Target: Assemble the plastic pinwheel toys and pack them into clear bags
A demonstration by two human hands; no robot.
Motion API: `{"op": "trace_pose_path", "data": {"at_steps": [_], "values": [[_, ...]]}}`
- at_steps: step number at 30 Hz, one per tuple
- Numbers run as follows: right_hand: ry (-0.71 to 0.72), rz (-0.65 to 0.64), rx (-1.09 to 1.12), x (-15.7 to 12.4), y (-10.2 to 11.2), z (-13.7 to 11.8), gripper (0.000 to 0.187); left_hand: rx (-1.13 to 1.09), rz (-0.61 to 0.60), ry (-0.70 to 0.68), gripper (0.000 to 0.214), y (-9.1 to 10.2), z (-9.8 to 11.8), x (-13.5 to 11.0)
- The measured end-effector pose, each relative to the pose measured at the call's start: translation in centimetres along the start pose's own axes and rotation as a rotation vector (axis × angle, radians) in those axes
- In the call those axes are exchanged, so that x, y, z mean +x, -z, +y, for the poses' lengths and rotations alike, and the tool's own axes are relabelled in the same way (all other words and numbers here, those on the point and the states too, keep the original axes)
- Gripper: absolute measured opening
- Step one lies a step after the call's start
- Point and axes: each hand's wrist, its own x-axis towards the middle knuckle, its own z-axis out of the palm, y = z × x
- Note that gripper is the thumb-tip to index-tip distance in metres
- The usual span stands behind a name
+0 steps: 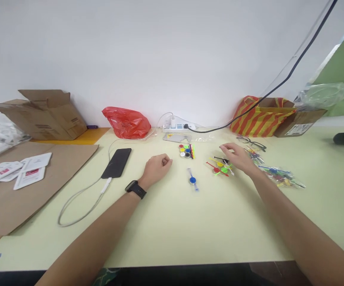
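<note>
My left hand (156,167) rests on the pale green table (172,226) as a loose fist, with nothing visible in it; a black watch (135,189) sits on its wrist. My right hand (237,157) hovers with fingers stretched out over a small pile of coloured discs and sticks (220,167), holding nothing. A single blue disc on a stick (192,180) lies between the two hands. Further back sits a tight cluster of coloured round caps (186,151).
A black phone (117,163) with a white cable (79,198) lies left. A red plastic bag (126,122), power strip (177,127), striped bag (259,115), cardboard boxes (45,113), glasses (251,142) and a clear bag of coloured parts (280,175) line the back and right. Cardboard sheet (17,190) covers the left.
</note>
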Motion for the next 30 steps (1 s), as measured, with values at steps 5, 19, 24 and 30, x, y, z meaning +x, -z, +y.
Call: {"op": "trace_pose_path", "data": {"at_steps": [5, 19, 24, 30], "values": [[0.183, -0.182, -0.051, 0.0, -1.4, -1.1, 0.037, 0.049, -0.031, -0.006, 0.019, -0.2, -0.1, 0.4], [0.142, -0.556, -0.524, 8.4, -5.6, -3.8, 0.048, 0.050, -0.070, -0.019, 0.018, 0.2, 0.4, 0.1], [0.066, -0.571, -0.561, 8.3, -4.0, -3.3, 0.038, -0.043, 0.052, -0.075, 0.021, 0.4, 0.8, -0.3], [0.079, -0.414, -0.507, 8.8, 1.3, -5.2, 0.040, 0.083, 0.348, -0.234, 0.023, 3.8, 2.6, 0.1]]}}
